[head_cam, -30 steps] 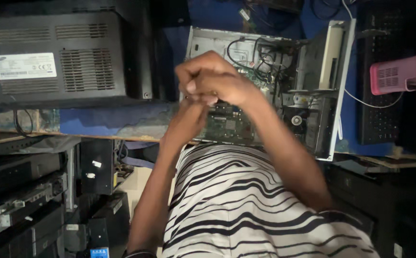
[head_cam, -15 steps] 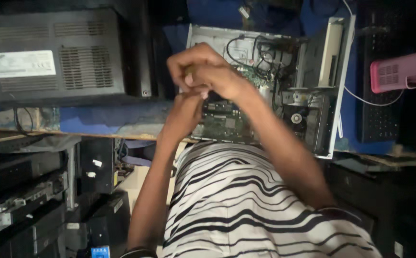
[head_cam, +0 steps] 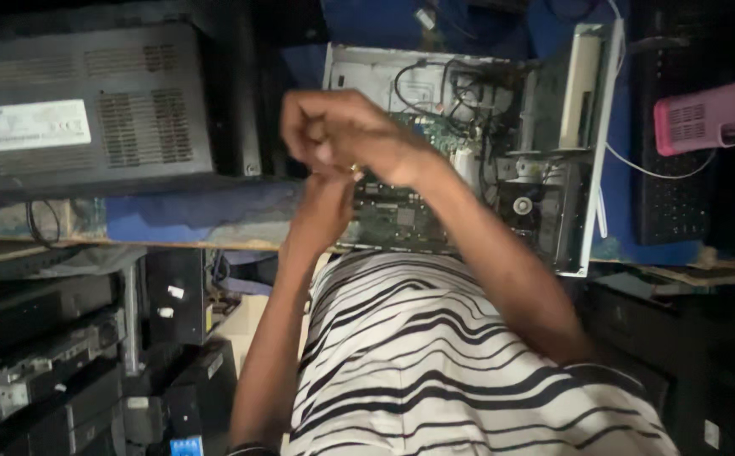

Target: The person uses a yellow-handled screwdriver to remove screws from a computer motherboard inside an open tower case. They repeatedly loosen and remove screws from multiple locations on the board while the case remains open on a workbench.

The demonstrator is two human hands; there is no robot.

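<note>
My right hand [head_cam: 346,135] is raised in front of an open computer case [head_cam: 469,152] that lies on its side on the blue-covered bench. Its fingers are curled into a fist, and I see nothing in them. My left hand [head_cam: 323,201] comes up from below and meets the right one; its fingers are hidden behind the fist. A ring glints where the two hands touch. Behind the hands, the case shows a green motherboard [head_cam: 393,215], black cables [head_cam: 435,76] and a round fan [head_cam: 522,205].
A black box-shaped device with vent slots [head_cam: 97,110] stands left of the case. A dark keyboard [head_cam: 667,169] and a pink basket [head_cam: 709,114] are at the right. Stacked black electronics [head_cam: 38,363] fill the shelves lower left. My striped shirt [head_cam: 435,363] covers the bottom.
Both hands have shifted left and a little up together, off the middle of the motherboard toward the case's left edge. They stay pressed together.
</note>
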